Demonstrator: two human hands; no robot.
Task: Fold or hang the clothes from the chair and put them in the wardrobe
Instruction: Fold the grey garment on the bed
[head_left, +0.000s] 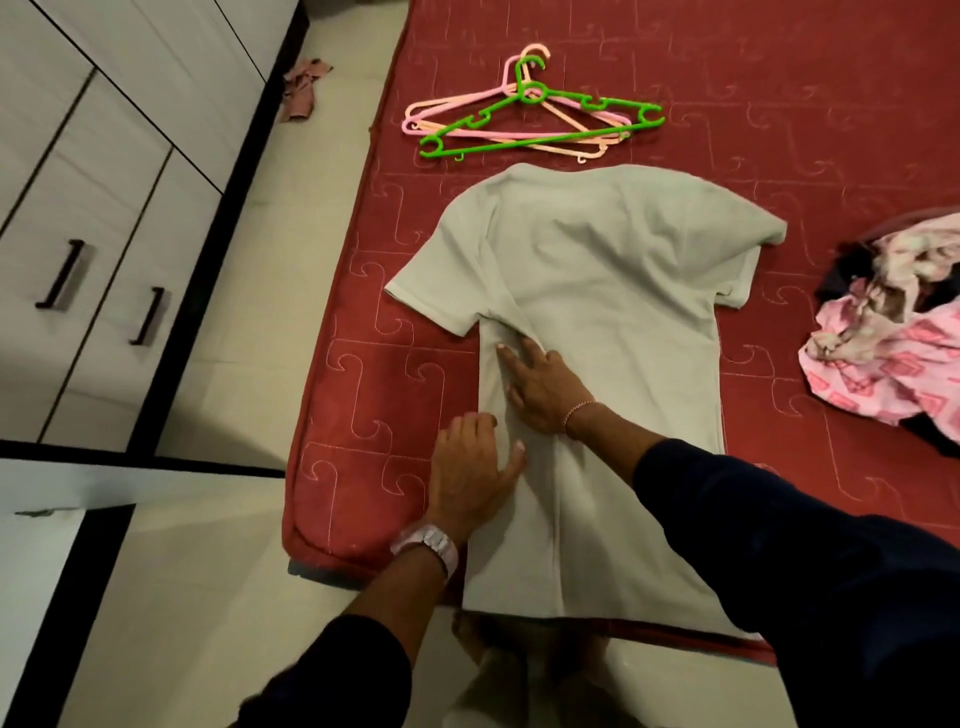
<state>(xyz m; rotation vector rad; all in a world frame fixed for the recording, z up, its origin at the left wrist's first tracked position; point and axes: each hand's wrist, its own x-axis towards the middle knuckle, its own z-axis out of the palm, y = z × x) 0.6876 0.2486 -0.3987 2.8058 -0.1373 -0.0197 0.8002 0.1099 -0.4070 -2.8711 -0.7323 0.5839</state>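
Note:
A pale grey T-shirt (613, 291) lies flat on the red mattress (779, 104), its hem hanging over the near edge. The shirt's left side is folded inward along a lengthwise crease. My right hand (545, 389) presses flat on that fold just below the left sleeve, fingers straight. My left hand (472, 467) rests lower on the same folded edge, fingers spread on the cloth and mattress. A pile of pink patterned and dark clothes (893, 338) sits at the right.
Several plastic hangers (524, 114), green, pink and peach, lie on the mattress beyond the shirt. White wardrobe doors with black handles (78, 249) stand at the left across a strip of tiled floor. A pinkish cloth (304, 88) lies on the floor.

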